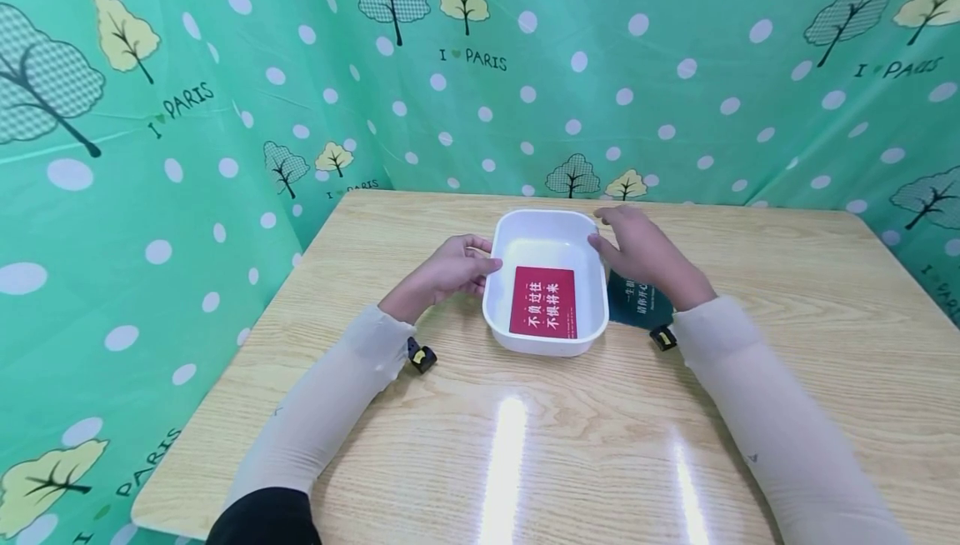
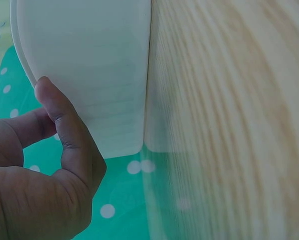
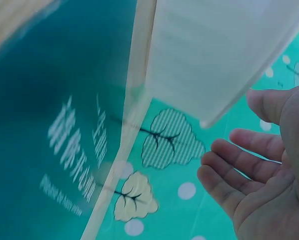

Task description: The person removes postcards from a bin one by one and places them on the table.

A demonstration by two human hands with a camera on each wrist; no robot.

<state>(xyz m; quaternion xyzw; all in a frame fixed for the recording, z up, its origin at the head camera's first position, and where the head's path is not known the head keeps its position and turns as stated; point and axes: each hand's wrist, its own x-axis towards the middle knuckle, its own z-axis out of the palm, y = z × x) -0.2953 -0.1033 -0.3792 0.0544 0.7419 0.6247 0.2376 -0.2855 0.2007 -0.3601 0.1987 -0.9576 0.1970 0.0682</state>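
A white plastic basin [image 1: 546, 349] stands on the wooden table in the middle of the head view. Flat inside it lies a red booklet [image 1: 543, 303] with white Chinese lettering. My left hand [image 1: 456, 266] grips the basin's left side, the thumb over the rim and the fingers outside. In the left wrist view, a digit of the left hand [image 2: 64, 150] meets the rim. My right hand [image 1: 645, 249] is at the far right corner, its thumb close to the rim and its fingers extended. Under the right forearm, a dark teal booklet [image 1: 637, 303] lies beside the basin.
The light wooden table [image 1: 420, 445] reflects bright strips of light near its front. A green curtain [image 1: 570, 70] with trees and white dots hangs behind and to the left. Black wrist devices show at the left wrist [image 1: 422, 356] and right wrist [image 1: 663, 337].
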